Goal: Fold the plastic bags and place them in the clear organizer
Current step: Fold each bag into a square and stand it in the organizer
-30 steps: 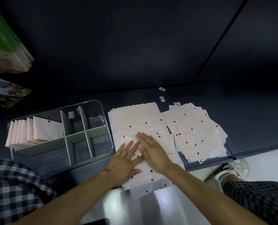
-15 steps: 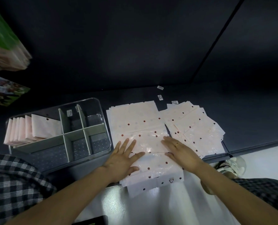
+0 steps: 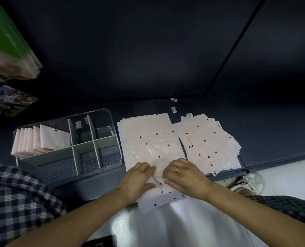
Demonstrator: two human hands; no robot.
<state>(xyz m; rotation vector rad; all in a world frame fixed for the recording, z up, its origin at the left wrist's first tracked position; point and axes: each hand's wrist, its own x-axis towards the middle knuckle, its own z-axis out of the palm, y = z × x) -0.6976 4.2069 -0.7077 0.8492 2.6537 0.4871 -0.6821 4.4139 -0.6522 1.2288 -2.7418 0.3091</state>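
I pinch the near edge of the top bag [image 3: 154, 150] with both my left hand [image 3: 136, 179] and right hand [image 3: 183, 174], fingers curled on it; it lies on the stack beside the organizer [image 3: 112, 157]. I should lift evenly, match corners, then crease flat

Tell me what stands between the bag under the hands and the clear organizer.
Nothing visible does. The left hand and right hand grip the top bag; the clear organizer sits directly beside that pile on the left, its open compartments unobstructed.
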